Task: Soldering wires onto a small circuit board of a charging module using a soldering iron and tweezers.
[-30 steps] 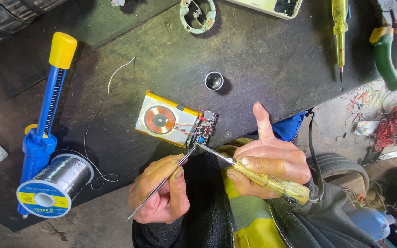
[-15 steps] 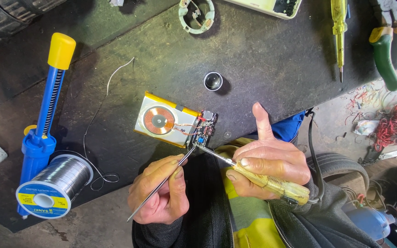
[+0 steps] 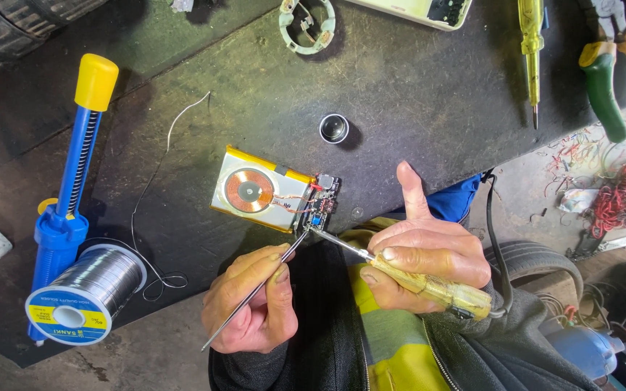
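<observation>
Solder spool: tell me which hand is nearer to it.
Left. The left hand lies just right of the solder spool; the right hand is farther right, beyond the left hand.

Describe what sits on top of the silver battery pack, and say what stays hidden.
On the battery pack lies a flat copper coil, with thin wires running to the small circuit board at its right end. The pack's underside and the mat beneath it are covered.

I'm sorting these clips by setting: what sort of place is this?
Most likely a small electronics repair bench. The right hand holds a soldering iron to a small circuit board, the left hand feeds a thin wire, and a solder spool and blue desoldering pump lie alongside.
</observation>
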